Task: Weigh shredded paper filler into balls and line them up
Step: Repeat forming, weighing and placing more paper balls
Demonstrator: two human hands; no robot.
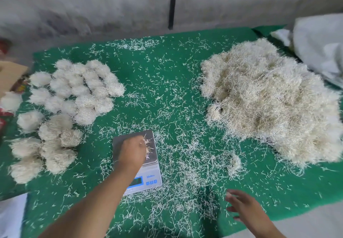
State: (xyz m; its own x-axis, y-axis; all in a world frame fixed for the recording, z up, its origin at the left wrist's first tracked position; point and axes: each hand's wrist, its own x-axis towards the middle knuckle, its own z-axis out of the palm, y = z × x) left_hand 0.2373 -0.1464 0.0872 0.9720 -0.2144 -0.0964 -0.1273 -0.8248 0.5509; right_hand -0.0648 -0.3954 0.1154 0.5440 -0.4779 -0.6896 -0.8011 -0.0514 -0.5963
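Note:
A small digital scale (122, 141) with a steel platform stands on the green mat (167, 74), near the front centre. My left hand (132, 151) is over the platform, fingers curled round a small tuft of shredded paper (148, 147) whose strands stick out to the right. My right hand (243, 207) hovers low over the mat at the front right, fingers spread and holding nothing. A big loose heap of shredded paper (269, 100) fills the right side. Several paper balls (74, 89) lie in rows on the left.
Loose paper strands (185, 163) litter the whole mat, thickest in front of the scale. A white bag (321, 44) lies at the back right. A cardboard box (11, 74) and red items sit off the mat's left edge. A grey wall runs behind.

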